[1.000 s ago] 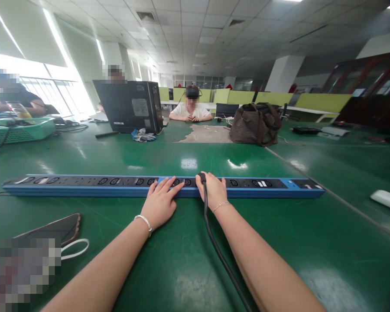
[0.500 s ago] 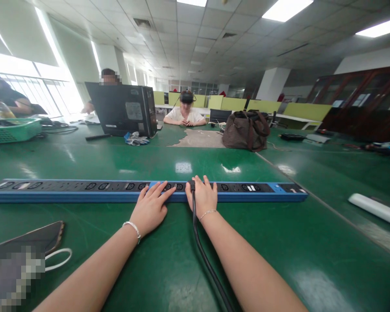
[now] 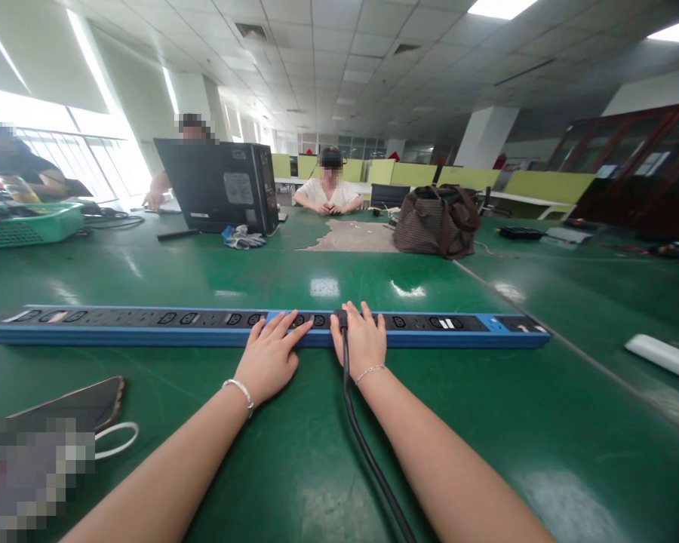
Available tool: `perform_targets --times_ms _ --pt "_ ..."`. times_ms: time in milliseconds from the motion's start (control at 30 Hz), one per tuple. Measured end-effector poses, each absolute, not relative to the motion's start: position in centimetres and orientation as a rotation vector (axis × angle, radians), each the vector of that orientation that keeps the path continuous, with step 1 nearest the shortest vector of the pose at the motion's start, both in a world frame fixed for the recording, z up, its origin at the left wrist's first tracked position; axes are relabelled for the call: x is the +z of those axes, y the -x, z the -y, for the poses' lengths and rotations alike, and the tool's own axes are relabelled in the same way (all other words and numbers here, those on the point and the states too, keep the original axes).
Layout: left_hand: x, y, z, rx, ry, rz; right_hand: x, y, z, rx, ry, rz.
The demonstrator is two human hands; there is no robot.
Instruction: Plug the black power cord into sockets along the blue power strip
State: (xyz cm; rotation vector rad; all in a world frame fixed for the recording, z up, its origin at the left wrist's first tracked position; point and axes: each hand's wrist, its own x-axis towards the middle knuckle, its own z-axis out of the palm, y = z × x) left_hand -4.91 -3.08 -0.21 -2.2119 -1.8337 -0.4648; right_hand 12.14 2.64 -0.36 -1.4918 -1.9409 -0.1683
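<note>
A long blue-and-black power strip (image 3: 147, 338) lies across the green table, its sockets facing up. My left hand (image 3: 270, 360) rests flat on its middle section, fingers spread and holding nothing. Just to the right, my right hand (image 3: 363, 341) has a black power plug (image 3: 342, 320) between thumb and index finger, the other fingers lying over the strip. The plug is against the socket face; how deep it sits cannot be made out. Its black cord (image 3: 367, 452) runs down toward me between my forearms.
A phone (image 3: 84, 407) with a white loop lies at the near left. Farther back are a green basket (image 3: 39, 226), a black computer case (image 3: 215, 188), gloves (image 3: 243, 237) and a brown bag (image 3: 435, 222). A white bar (image 3: 665, 358) lies at right. Several people sit beyond.
The whole view has shifted slightly, so the strip and both hands appear a little farther right and higher. Both hands keep their places on the strip.
</note>
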Motion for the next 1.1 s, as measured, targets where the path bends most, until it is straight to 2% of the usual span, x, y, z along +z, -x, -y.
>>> perform_targets --times_ms 400,700,1100 --pt "-0.4 5.0 3.1 -0.512 2.221 1.815 -0.1 -13.1 -2.6 -0.143 1.181 2.047" --pt "-0.3 4.9 3.1 -0.518 2.219 1.816 0.5 -14.0 -2.8 -0.137 1.129 2.195" --pt "-0.3 4.9 3.1 -0.514 2.224 1.821 0.8 -14.8 -3.4 0.043 1.109 2.230"
